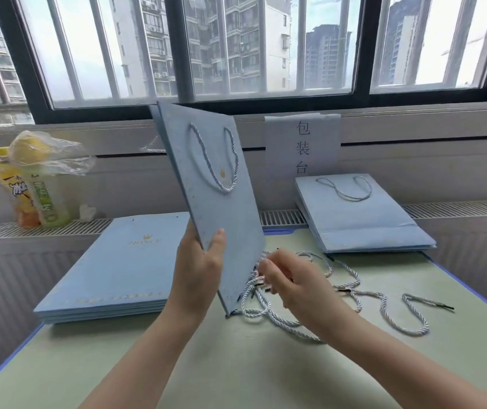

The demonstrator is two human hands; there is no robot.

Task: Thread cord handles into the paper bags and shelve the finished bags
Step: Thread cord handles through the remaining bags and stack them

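Hands: left hand (199,262) gripping one bag (215,202), right hand (288,280) pinching loose cords (354,293).

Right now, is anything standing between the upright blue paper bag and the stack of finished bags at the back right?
Nothing visible does. The upright blue paper bag, held by the left hand, has open air toward the finished stack. Loose twisted cords lie flat on the table below, where the right hand reaches.
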